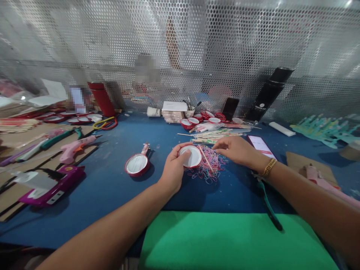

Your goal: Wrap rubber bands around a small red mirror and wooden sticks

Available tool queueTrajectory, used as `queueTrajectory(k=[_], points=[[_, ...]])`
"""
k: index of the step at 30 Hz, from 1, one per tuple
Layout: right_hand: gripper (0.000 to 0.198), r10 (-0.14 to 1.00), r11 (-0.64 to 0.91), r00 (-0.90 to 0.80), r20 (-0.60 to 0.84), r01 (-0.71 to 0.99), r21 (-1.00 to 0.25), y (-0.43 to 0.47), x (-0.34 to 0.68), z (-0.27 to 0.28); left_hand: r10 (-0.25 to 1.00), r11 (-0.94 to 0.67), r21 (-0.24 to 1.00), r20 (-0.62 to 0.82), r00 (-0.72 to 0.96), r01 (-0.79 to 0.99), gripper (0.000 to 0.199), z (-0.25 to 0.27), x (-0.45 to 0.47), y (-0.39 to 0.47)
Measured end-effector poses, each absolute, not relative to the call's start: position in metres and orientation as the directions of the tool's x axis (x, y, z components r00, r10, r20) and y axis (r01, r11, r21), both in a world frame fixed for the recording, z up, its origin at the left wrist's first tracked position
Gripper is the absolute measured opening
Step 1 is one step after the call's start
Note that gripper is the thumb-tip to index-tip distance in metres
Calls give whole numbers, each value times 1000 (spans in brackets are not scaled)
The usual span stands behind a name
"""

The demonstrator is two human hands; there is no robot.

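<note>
**Desk:** What surrounded the heap of rubber bands [219, 160]?

**Operator:** From my remote seat, I saw a perforated metal screen [118, 45] rise beyond the heap, a blue table [107, 187] spread beneath it, and a green sheet [225, 243] lie on its near side.

**Desk:** And the hands?

**Operator:** The right hand [236, 149] hung at the heap's far right edge, fingers bent and tips close together; I could not tell whether they pinched a band. The left hand [174, 167], left of the heap, gripped a red-rimmed disc [194, 159], thumb pressed on its white face. A second disc [137, 165] sat well apart, farther left of the heap.

**Desk:** Which relation counted most?

**Operator:** In my judgement, the gap across the heap. The held disc lay left of the right fingertips, just over the heap's left edge, white face upward. Between them a thin stick [207, 159] slanted over the bands, its long axis running from beside the disc's rim toward the heap's near side. The right fingertips were nearest the loose bands.
</note>
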State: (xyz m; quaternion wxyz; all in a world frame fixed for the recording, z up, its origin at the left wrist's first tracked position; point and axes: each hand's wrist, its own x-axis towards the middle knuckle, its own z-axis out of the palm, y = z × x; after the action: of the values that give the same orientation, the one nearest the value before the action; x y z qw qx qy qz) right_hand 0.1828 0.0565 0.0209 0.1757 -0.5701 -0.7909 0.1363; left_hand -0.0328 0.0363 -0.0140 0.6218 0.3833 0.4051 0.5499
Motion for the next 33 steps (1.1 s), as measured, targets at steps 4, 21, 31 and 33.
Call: queueTrajectory(k=[4,21,31,33], points=[[33,969,245,-243,40,938,-243,46,163,14,996,79,921,-59,64,-381,43,-16,-32,35],[19,818,212,-475,-324,772,-599,29,204,53,994,99,945,-82,67,-313,51,-17,-32,34],[27,819,160,-464,-337,749,-642,30,216,82,966,-248,969,249,73,-12,28,-21,-37,39],[27,820,174,-478,-314,732,-659,31,216,83,952,-295,955,291,92,26,26,-19,-38,39]])
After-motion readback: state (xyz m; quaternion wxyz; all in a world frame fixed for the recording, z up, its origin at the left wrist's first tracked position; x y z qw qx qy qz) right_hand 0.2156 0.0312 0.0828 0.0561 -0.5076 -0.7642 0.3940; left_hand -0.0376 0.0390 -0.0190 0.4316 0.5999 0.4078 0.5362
